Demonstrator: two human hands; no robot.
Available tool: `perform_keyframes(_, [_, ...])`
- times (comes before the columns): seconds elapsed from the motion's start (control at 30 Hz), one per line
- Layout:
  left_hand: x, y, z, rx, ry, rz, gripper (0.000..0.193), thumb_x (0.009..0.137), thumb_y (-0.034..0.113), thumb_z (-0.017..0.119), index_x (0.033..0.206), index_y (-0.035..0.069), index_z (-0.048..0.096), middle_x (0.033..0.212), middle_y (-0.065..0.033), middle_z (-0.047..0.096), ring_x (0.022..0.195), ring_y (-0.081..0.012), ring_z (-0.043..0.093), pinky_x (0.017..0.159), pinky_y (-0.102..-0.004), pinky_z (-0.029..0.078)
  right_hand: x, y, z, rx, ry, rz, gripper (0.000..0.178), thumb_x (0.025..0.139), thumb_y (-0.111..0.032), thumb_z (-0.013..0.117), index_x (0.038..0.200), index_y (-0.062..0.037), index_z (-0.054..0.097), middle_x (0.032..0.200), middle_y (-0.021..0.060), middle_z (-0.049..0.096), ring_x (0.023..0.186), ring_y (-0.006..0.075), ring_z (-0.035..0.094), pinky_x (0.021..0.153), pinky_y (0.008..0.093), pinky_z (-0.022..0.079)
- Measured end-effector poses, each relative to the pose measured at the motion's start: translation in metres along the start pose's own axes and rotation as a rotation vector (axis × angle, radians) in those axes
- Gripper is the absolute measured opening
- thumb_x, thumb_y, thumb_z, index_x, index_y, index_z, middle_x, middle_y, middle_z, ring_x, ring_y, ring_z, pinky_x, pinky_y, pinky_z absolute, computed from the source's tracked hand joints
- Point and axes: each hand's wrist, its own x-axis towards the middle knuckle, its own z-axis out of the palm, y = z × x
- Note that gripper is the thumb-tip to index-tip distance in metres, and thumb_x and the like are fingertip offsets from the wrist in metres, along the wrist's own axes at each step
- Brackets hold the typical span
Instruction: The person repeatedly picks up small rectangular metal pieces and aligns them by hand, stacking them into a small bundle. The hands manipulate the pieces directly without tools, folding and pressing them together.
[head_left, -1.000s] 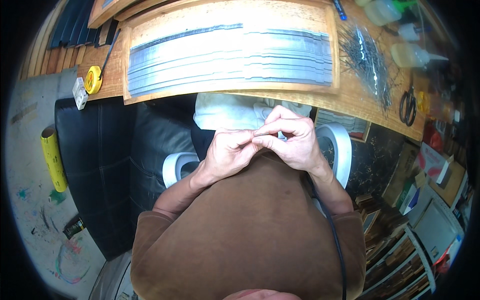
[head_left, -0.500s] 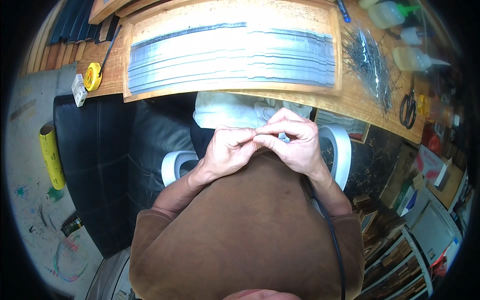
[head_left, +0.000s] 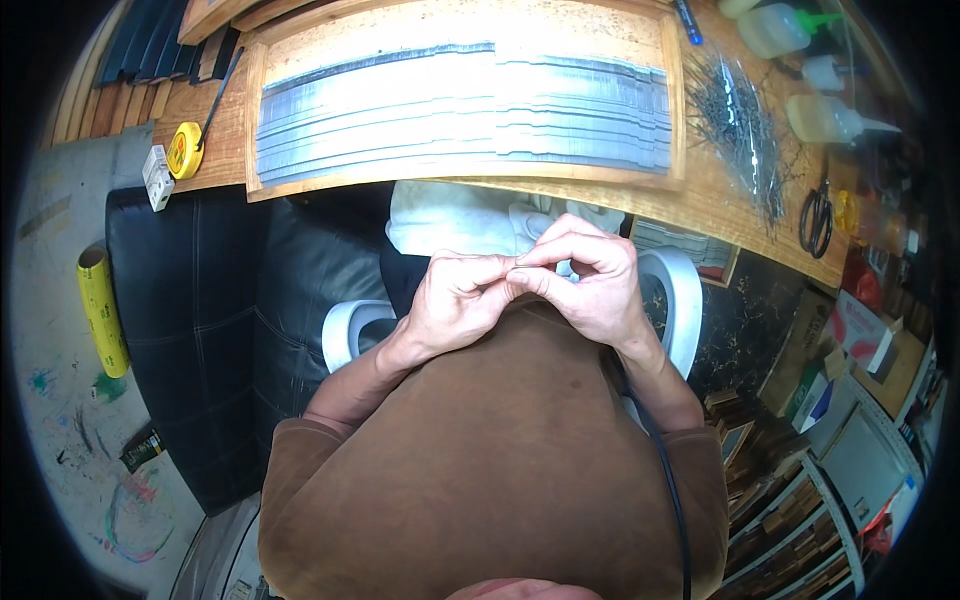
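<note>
My left hand [head_left: 461, 302] and my right hand [head_left: 592, 275] meet fingertip to fingertip in front of my chest, short of the bench edge. Both are closed in a pinch. Whatever lies between the fingertips is too small or too hidden to name. Beyond them on the bench sits a shallow wooden tray [head_left: 676, 120] holding layered grey metallic strips [head_left: 400, 130], partly washed out by glare. To its right lies a loose pile of thin dark wire-like pieces [head_left: 738, 130]. White cloth [head_left: 450, 218] hangs just under the bench edge, behind my hands.
On the bench's left are a yellow tape measure [head_left: 185, 152] and a small white box [head_left: 157, 178]. Black scissors [head_left: 817, 218], squeeze bottles [head_left: 830, 118] and a blue marker [head_left: 688, 22] lie at right. White armrests [head_left: 672, 310] flank me; a black sofa [head_left: 190, 330] is at left.
Almost nothing differs. My fingertips have shifted very slightly while staying pressed together, and the view has moved a touch.
</note>
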Motion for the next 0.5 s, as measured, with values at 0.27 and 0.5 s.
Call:
perform_keyframes(0.27, [-0.0005,0.0038,0.0012,-0.003,0.007,-0.012,0.018,0.100,0.003,0.070,0.116,-0.001,0.079,0.095,-0.0149,0.081,0.082,-0.0155,0.078,0.073,-0.0264,0.059,0.0001,-0.0019,-0.0005,-0.006,-0.006,0.009,0.011,0.086,0.000,0.085,0.096,-0.0026,0.082,0.087,0.0062,0.071,0.072,0.0112,0.064,0.066,0.0255,0.051])
perform_keyframes(0.5, [-0.0003,0.0039,0.0011,0.006,0.011,0.002,0.018,0.100,0.003,0.071,0.115,-0.001,0.079,0.096,-0.0156,0.081,0.083,-0.0160,0.078,0.074,-0.0266,0.060,0.0008,-0.0069,-0.0010,-0.033,-0.008,0.015,0.010,0.085,0.001,0.084,0.094,-0.0028,0.082,0.087,0.0063,0.071,0.072,0.0110,0.063,0.066,0.0258,0.051])
